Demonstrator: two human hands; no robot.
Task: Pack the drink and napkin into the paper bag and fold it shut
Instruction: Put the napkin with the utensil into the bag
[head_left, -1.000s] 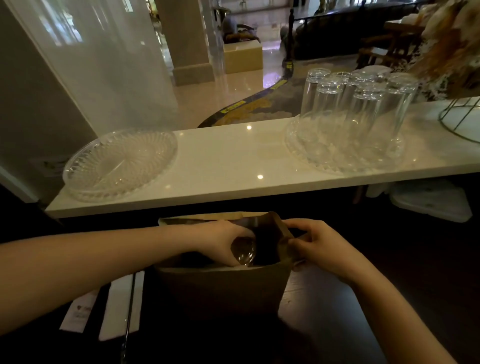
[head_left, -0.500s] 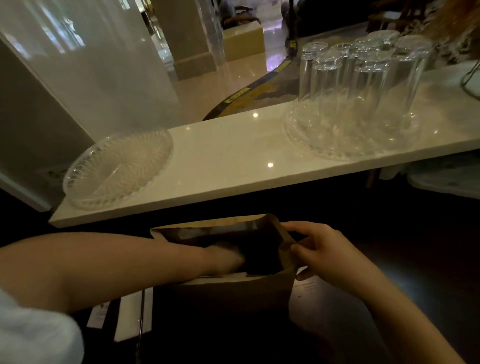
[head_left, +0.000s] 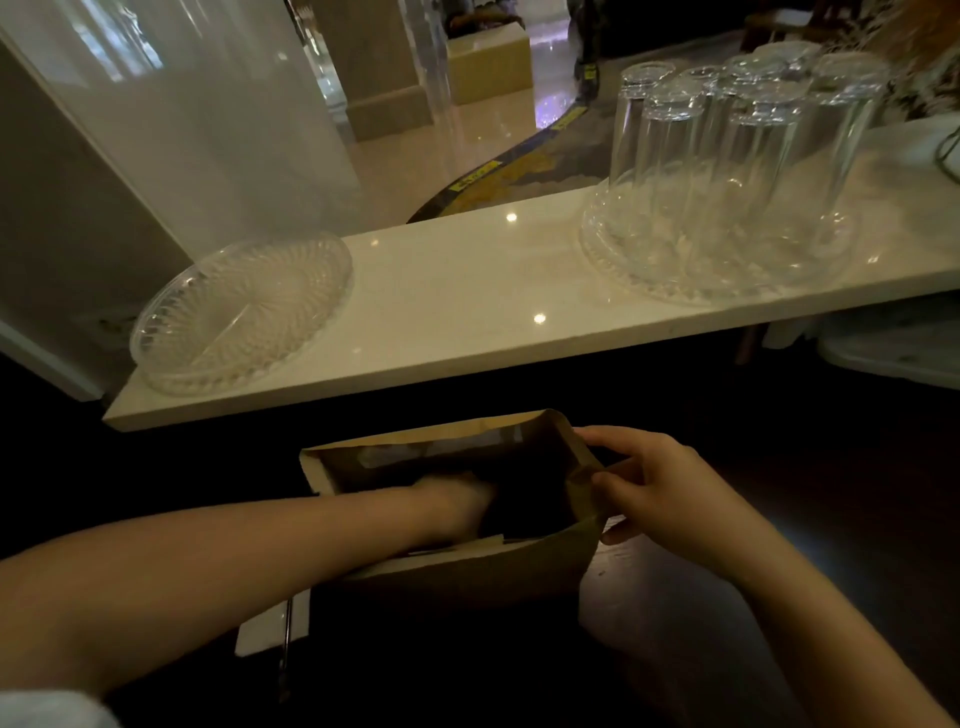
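Observation:
The brown paper bag (head_left: 467, 577) stands open on the dark counter right in front of me. My left hand (head_left: 457, 501) reaches down into its mouth, and its fingers are lost in the dark interior. No drink shows inside the bag. My right hand (head_left: 660, 493) pinches the bag's right rim between thumb and fingers and holds that side apart. A flat white napkin-like paper (head_left: 270, 626) lies on the counter left of the bag, under my left forearm, with a thin dark stick (head_left: 285, 649) across it.
A white marble shelf (head_left: 467, 306) runs just behind the bag and above it. On it are a clear ribbed plate (head_left: 239, 312) at the left and a clear tray (head_left: 717, 260) of several upturned glasses (head_left: 727, 135) at the right. A glass panel stands at the back left.
My left hand, which held a clear-lidded drink at the bag's mouth a second ago, has sunk deeper into the bag and the drink has gone out of sight. My right hand still holds the rim.

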